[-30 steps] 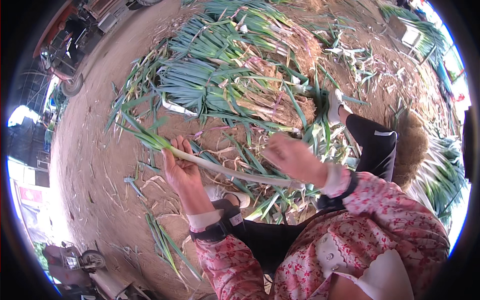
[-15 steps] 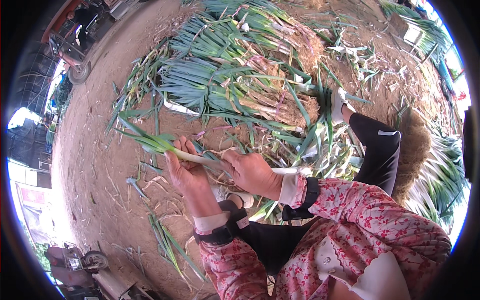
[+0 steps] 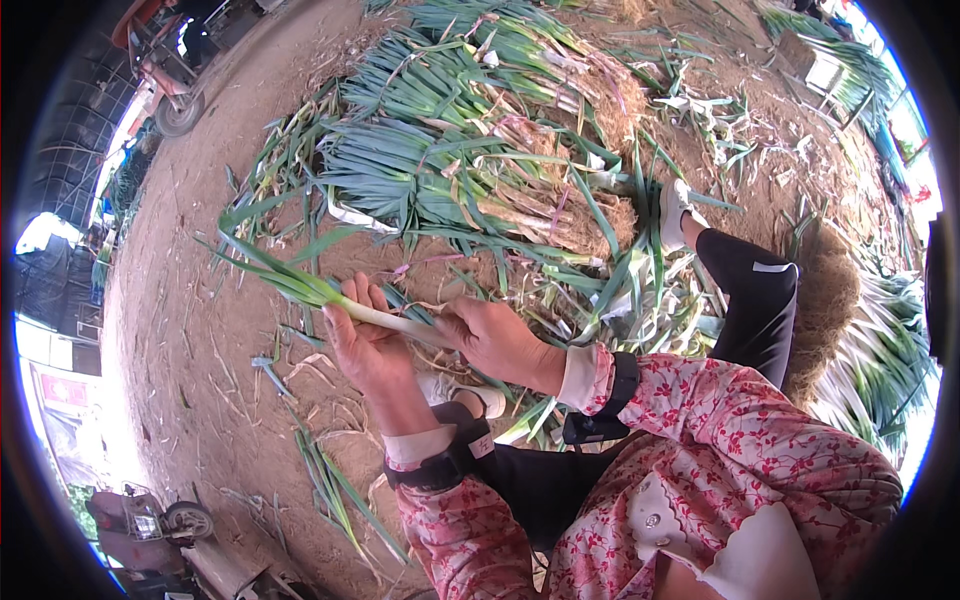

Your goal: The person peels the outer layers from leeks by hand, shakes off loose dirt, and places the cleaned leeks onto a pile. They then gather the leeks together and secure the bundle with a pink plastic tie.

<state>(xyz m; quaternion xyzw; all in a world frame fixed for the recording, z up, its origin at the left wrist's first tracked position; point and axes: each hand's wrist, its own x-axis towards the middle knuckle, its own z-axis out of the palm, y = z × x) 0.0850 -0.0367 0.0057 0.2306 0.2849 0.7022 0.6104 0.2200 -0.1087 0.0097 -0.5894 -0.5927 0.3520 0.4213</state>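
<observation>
A single leek (image 3: 395, 322) with a white stem and green leaves lies across both my hands, its leaves pointing to the left. My left hand (image 3: 368, 345) is closed round the stem just below where the leaves fan out. Further down the stem, my right hand (image 3: 500, 343) pinches it between thumb and fingers; the root end is hidden by that hand. Beyond my hands, tied bundles of leeks (image 3: 375, 165) lie on the ground with their roots toward the right.
Loose leaves and peelings (image 3: 330, 480) litter the dirt floor around my feet. More leeks (image 3: 880, 360) are heaped at the right beside my leg. A three-wheeled vehicle (image 3: 175, 100) stands at the far left, and a scooter (image 3: 150, 525) at the near left.
The leek has shifted slightly left and its leaves are spread wider apart. Both hands keep their hold on the stem. At the far left, the vehicle appears a little further right.
</observation>
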